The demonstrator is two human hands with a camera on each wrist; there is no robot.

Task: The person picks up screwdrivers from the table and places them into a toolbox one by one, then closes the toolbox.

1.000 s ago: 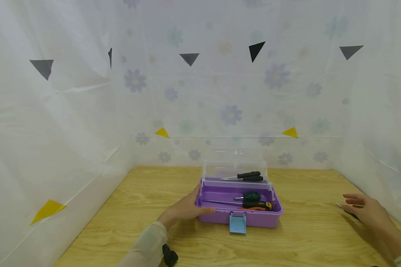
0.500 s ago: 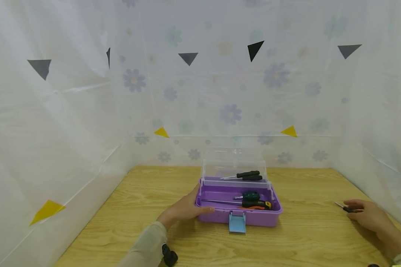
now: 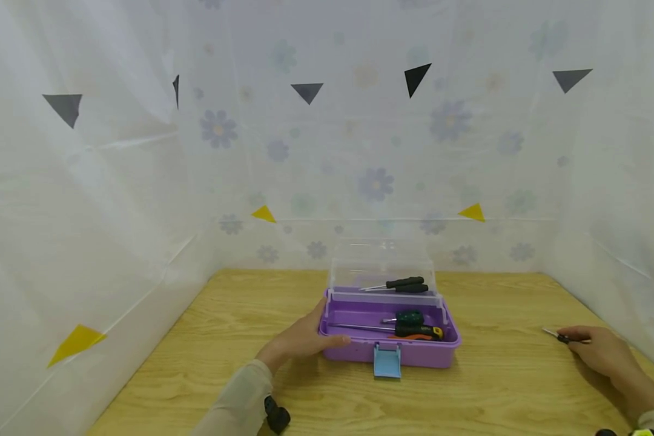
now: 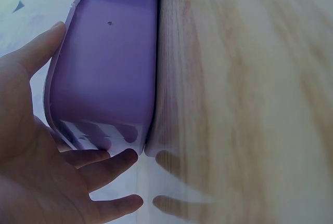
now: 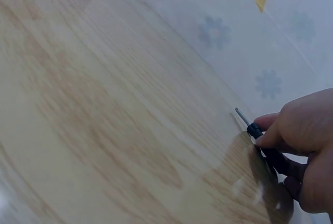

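Left hand (image 3: 305,340) rests against the left end of the purple box (image 3: 409,354), fingers straight and spread along its side wall, thumb across the front corner; the wrist view shows the palm flat on the box wall (image 4: 104,68), nothing pinched. The box sits at centre of the table (image 3: 240,339), its clear lid (image 3: 383,266) raised at 12 o'clock, blue latch (image 3: 387,361) hanging at 6 o'clock. Inside lie several screwdrivers (image 3: 414,330); two more black-handled ones (image 3: 406,284) show through the lid.

Right hand (image 3: 599,349) lies at 3 o'clock from the box, well apart from it, near the right curtain wall (image 3: 621,200). Its fingers are curled and clamped on a small black screwdriver (image 3: 560,336), thumb and forefinger pinching near the handle's front (image 5: 256,130), metal tip pointing toward the box. The screwdriver is low over the table; contact cannot be told.
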